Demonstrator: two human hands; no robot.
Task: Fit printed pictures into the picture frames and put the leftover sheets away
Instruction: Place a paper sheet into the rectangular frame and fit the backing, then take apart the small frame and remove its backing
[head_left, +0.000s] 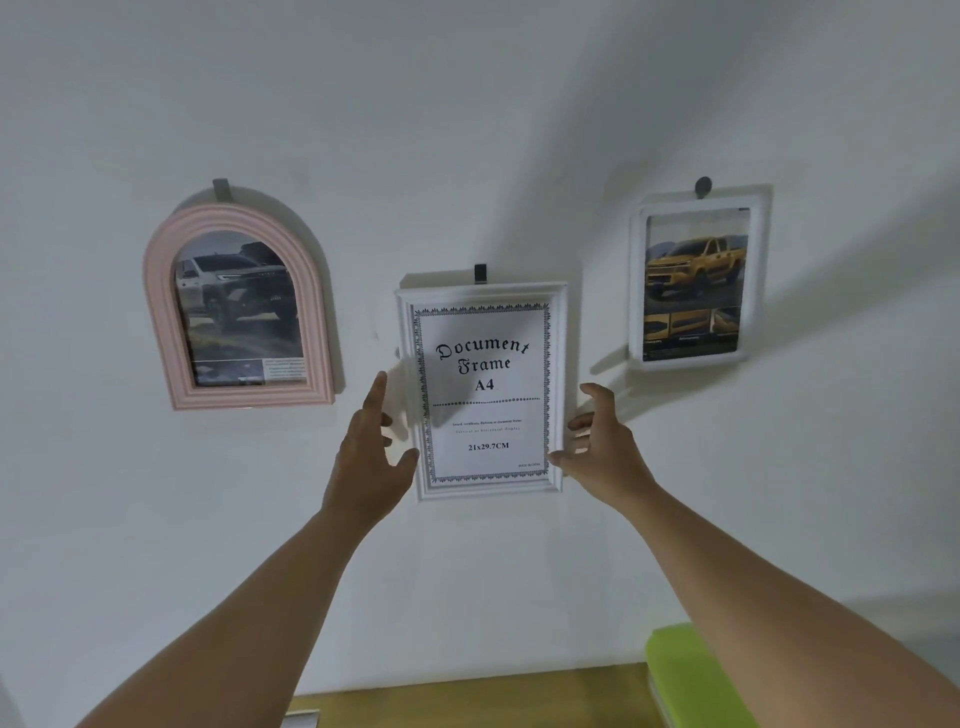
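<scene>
The white document frame hangs on the wall from a dark hook, with its stock "Document Frame A4" sheet inside. The left grip is at the frame's 8 o'clock edge, fingers spread apart and thumb at the rim. The right grip is at its 4 o'clock edge, fingers loosely bent and apart, tips touching the rim. A pink arched frame with a car print hangs at 10 o'clock, and a small white frame with a yellow pickup print at 2 o'clock. A green object lies on the table at 5 o'clock.

Dim, soft light; diagonal wall shadows, wide-angle edge distortion.
</scene>
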